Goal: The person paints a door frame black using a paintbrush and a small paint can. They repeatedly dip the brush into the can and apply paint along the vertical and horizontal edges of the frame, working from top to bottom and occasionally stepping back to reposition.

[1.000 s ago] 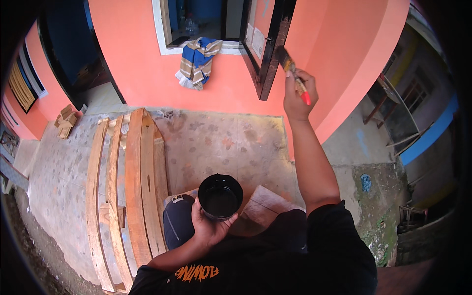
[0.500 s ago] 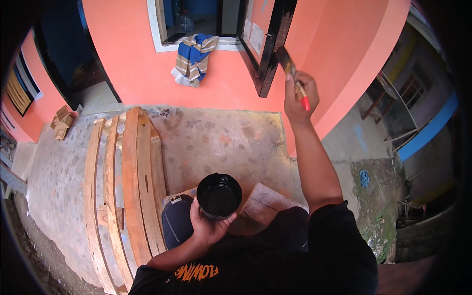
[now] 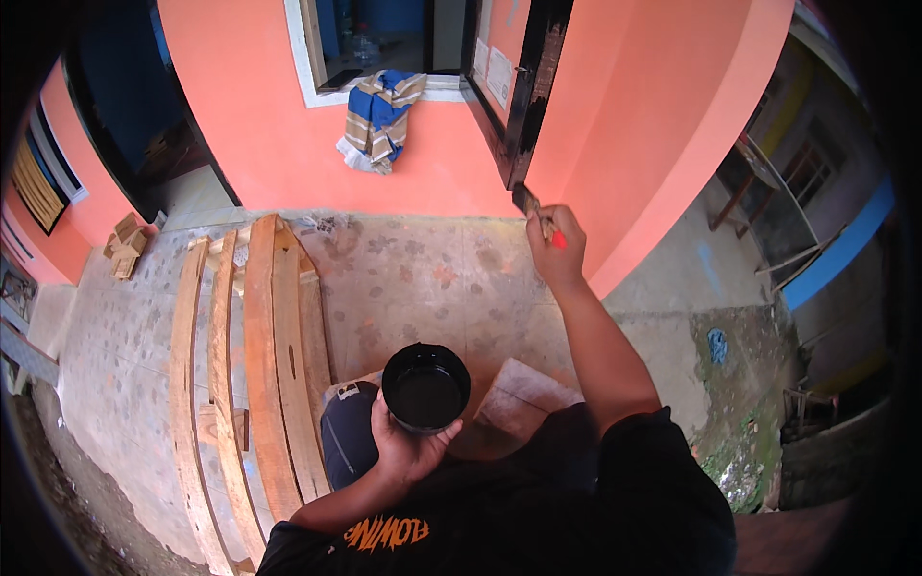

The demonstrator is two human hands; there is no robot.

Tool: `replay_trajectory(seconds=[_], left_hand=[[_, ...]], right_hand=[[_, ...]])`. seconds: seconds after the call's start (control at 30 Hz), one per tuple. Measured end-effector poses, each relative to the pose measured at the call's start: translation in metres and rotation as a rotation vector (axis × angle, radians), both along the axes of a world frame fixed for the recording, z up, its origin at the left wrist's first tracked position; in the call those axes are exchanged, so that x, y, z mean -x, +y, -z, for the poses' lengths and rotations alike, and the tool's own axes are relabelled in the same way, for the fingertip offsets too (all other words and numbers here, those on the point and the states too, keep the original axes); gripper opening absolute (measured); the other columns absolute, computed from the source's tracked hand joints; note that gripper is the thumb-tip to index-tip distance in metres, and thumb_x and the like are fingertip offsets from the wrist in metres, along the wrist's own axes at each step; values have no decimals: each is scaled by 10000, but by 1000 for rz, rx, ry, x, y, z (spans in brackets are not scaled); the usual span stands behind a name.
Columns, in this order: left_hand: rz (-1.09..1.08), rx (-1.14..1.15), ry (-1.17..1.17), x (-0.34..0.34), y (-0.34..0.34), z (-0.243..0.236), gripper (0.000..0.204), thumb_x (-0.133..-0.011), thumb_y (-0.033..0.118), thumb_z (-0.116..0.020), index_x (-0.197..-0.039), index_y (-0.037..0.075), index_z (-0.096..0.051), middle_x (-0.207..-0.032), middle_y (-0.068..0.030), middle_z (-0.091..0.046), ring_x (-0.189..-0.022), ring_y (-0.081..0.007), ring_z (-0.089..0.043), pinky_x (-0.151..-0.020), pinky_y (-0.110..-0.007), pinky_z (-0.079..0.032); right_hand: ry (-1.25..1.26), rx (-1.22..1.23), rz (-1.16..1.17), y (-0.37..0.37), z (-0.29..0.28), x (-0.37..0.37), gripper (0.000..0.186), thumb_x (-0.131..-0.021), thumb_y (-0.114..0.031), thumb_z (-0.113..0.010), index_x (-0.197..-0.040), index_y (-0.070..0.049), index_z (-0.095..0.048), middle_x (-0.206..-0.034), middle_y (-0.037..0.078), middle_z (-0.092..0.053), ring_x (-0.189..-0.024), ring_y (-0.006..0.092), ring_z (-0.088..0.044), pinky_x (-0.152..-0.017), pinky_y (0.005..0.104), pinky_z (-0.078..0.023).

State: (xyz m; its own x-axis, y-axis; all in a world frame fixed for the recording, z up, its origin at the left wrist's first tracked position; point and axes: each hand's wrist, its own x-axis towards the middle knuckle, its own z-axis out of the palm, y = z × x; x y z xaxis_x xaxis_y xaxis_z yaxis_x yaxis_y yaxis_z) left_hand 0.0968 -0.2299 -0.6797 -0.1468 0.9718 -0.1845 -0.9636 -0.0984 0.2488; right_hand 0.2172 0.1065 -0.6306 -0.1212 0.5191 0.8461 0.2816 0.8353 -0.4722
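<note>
My right hand (image 3: 558, 240) is closed round a paintbrush (image 3: 525, 200) with a red-tipped handle. Its dark bristles are at the bottom corner of an open window sash (image 3: 526, 125) with a black frame; whether they touch it I cannot tell. Patchy, duller areas show along the upper edge of that frame. Down by my lap, my left hand (image 3: 408, 447) cradles a black bowl (image 3: 425, 388) from below and the side. Dark liquid, seemingly black paint, lies inside the bowl.
A slatted wooden bench (image 3: 272, 365) stands at my left. Striped cloth (image 3: 376, 120) hangs over the windowsill of the pink wall (image 3: 259, 125). Far left, a cardboard box (image 3: 125, 245) sits on the tiled floor (image 3: 413, 288). A pale board (image 3: 523, 398) lies beside my knees.
My right hand has come down and slightly left with the paintbrush, from the side of the sash frame to its bottom corner. My left hand keeps holding the bowl in place.
</note>
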Motion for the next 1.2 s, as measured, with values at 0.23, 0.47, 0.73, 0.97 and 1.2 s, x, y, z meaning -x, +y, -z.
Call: replay_trajectory(seconds=[0.23, 0.47, 0.73, 0.97, 1.2], left_hand=[[49, 8, 2, -3, 2, -2, 686, -927, 668, -542, -1441, 215, -518, -1400, -82, -594, -1220, -310, -633, -880, -521, -603], [36, 1, -22, -5, -4, -3, 816, -944, 665, -477, -1502, 71, -445, -1527, -212, -477, -1267, -343, -608, -879, -479, -622], [4, -15, -1, -3, -5, -2, 821, -956, 664, -453, -1506, 56, -434, -1527, -218, -472, -1263, -359, -605, -878, -472, -621], [24, 24, -10, -2, -5, -3, 829, -947, 668, -460, -1510, 59, -433, -1543, -216, -456, -1268, -356, -601, -877, -473, -618], [27, -8, 3, -3, -6, -4, 858, -930, 679, -474, -1513, 51, -429, -1547, -211, -453, -1262, -346, -602, -868, -464, -619]], right_hand=[[98, -282, 74, 36, -110, 17, 150, -902, -112, -761, -933, -25, -642, -879, 140, -672, -741, 277, -684, -654, 352, -531], [105, -298, 121, 23, -65, 19, 131, -903, -90, -748, -931, -30, -635, -900, 137, -682, -767, 304, -691, -663, 398, -540], [-139, -13, -1, -3, 40, 5, 132, -898, -69, -741, -895, -29, -616, -862, 148, -656, -750, 290, -680, -678, 366, -534], [3, -164, 25, 24, -57, 18, 135, -900, -79, -745, -911, -30, -619, -893, 155, -655, -772, 330, -681, -680, 391, -535], [125, -294, 77, 12, -64, 25, 142, -897, -54, -748, -947, -15, -621, -951, 155, -689, -821, 331, -695, -702, 387, -553]])
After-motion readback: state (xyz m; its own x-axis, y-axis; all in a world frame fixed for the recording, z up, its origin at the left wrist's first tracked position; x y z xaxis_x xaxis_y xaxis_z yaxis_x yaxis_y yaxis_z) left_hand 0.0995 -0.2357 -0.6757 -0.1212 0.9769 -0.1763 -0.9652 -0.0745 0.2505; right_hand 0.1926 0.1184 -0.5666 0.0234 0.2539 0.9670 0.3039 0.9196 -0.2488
